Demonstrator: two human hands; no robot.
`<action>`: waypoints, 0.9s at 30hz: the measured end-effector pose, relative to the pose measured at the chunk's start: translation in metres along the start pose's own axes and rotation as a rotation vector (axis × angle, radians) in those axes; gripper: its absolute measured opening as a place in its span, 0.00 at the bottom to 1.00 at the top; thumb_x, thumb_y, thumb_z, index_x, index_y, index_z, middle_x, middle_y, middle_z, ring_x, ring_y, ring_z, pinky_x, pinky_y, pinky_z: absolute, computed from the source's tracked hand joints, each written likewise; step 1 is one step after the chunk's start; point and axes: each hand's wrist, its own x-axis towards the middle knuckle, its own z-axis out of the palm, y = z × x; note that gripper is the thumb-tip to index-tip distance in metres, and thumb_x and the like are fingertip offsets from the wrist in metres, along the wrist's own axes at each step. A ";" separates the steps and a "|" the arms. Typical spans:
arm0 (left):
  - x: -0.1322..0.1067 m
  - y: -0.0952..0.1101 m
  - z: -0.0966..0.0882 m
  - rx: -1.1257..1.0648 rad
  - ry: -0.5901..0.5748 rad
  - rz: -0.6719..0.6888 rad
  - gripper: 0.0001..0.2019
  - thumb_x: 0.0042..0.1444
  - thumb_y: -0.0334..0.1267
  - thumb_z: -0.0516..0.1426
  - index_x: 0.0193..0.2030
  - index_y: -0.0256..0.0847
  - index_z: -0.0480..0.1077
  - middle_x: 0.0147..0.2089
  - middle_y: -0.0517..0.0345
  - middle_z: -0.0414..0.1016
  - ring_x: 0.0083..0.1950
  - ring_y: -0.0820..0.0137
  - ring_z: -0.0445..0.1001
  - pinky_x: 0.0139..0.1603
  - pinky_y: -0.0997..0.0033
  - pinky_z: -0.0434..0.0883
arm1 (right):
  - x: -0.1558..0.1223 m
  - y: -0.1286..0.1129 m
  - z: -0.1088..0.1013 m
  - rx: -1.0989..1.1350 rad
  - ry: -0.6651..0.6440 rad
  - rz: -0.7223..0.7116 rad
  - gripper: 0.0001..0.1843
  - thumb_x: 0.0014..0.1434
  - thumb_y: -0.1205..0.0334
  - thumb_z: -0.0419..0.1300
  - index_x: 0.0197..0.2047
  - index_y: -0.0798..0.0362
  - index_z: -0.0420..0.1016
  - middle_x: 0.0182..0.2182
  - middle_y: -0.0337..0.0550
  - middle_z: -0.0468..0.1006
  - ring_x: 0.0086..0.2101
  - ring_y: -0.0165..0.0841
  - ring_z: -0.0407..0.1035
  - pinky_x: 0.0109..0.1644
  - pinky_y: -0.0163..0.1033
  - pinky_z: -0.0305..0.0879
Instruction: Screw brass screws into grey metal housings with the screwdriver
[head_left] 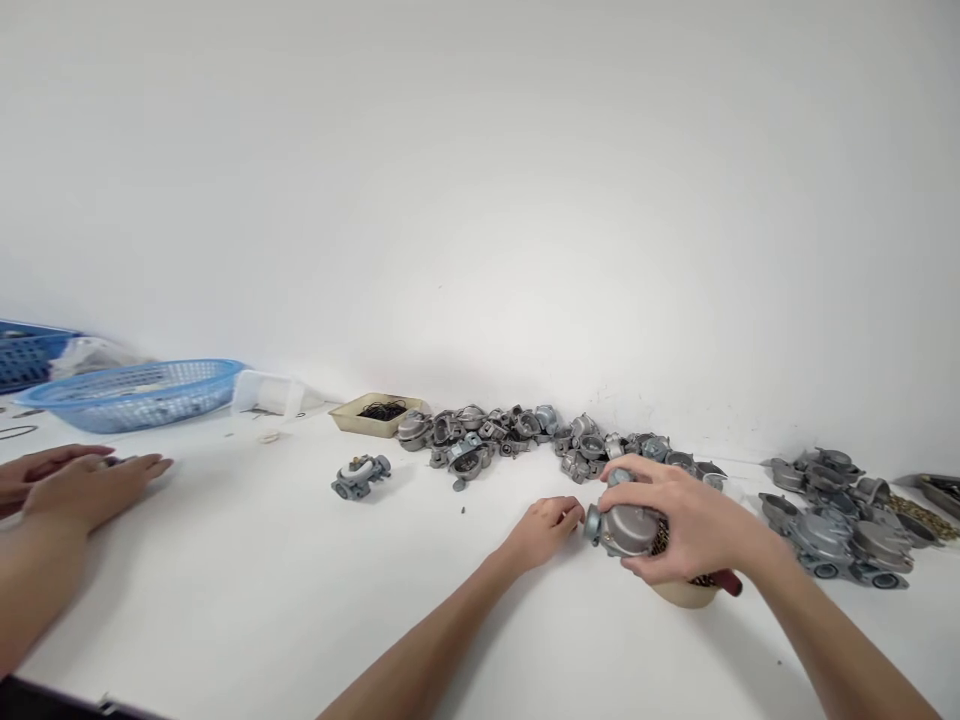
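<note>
My right hand (690,515) grips a grey metal carburetor (628,530), its domed bowl side facing me. The carburetor is above a beige bowl (684,594) of small brass-coloured pieces, partly hidden behind my hand. A dark red handle (727,581) sticks out beside the bowl. To the left, my left hand (546,530) rests low over the table, fingers curled and pressed together close to the carburetor's end. Whatever those fingertips hold, if anything, is too small to make out. Another carburetor (361,477) with a white part on top sits alone on the table.
Piled metal carburetor parts (517,430) line the wall, with more parts (840,530) at right. A beige tray (367,424) holds black rings. A blue basket (142,408) and a white container (274,394) stand left. Another person's hands (94,490) work at far left.
</note>
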 end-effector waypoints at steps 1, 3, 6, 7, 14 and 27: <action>0.000 0.000 -0.001 -0.003 -0.010 0.000 0.19 0.71 0.41 0.44 0.39 0.45 0.75 0.43 0.58 0.82 0.47 0.60 0.78 0.57 0.63 0.72 | -0.006 0.002 -0.012 0.009 0.017 0.009 0.23 0.53 0.58 0.69 0.54 0.38 0.81 0.64 0.44 0.70 0.50 0.47 0.76 0.50 0.47 0.75; 0.000 0.000 -0.002 -0.010 -0.034 0.005 0.19 0.71 0.42 0.44 0.39 0.46 0.76 0.44 0.58 0.82 0.47 0.61 0.78 0.57 0.64 0.72 | -0.024 0.010 -0.038 0.032 0.084 0.058 0.23 0.53 0.53 0.68 0.54 0.38 0.82 0.63 0.46 0.72 0.49 0.47 0.77 0.50 0.48 0.76; 0.001 -0.002 -0.002 -0.024 -0.062 0.012 0.19 0.71 0.44 0.45 0.40 0.46 0.76 0.44 0.56 0.81 0.45 0.62 0.78 0.53 0.65 0.72 | -0.060 0.029 -0.076 -0.064 0.354 0.102 0.22 0.52 0.47 0.69 0.50 0.41 0.84 0.55 0.48 0.79 0.47 0.47 0.78 0.45 0.46 0.77; 0.002 -0.003 -0.001 -0.028 -0.068 0.014 0.18 0.71 0.44 0.46 0.40 0.46 0.76 0.44 0.56 0.80 0.44 0.62 0.78 0.52 0.65 0.72 | -0.073 0.035 -0.088 -0.133 0.454 0.076 0.21 0.51 0.47 0.70 0.48 0.41 0.84 0.52 0.47 0.81 0.45 0.46 0.78 0.45 0.46 0.76; 0.002 -0.008 0.005 -0.020 -0.107 0.045 0.15 0.68 0.43 0.49 0.42 0.47 0.77 0.45 0.56 0.77 0.39 0.65 0.76 0.47 0.66 0.72 | -0.147 0.070 -0.134 -0.529 0.649 0.479 0.38 0.49 0.16 0.58 0.43 0.40 0.83 0.44 0.45 0.84 0.33 0.39 0.76 0.34 0.48 0.67; 0.000 -0.004 0.002 0.010 -0.129 0.060 0.13 0.66 0.42 0.51 0.43 0.47 0.78 0.43 0.55 0.77 0.41 0.64 0.77 0.45 0.67 0.74 | -0.204 0.174 -0.146 -0.453 0.464 0.761 0.23 0.46 0.49 0.80 0.45 0.43 0.87 0.39 0.50 0.85 0.29 0.42 0.77 0.27 0.42 0.64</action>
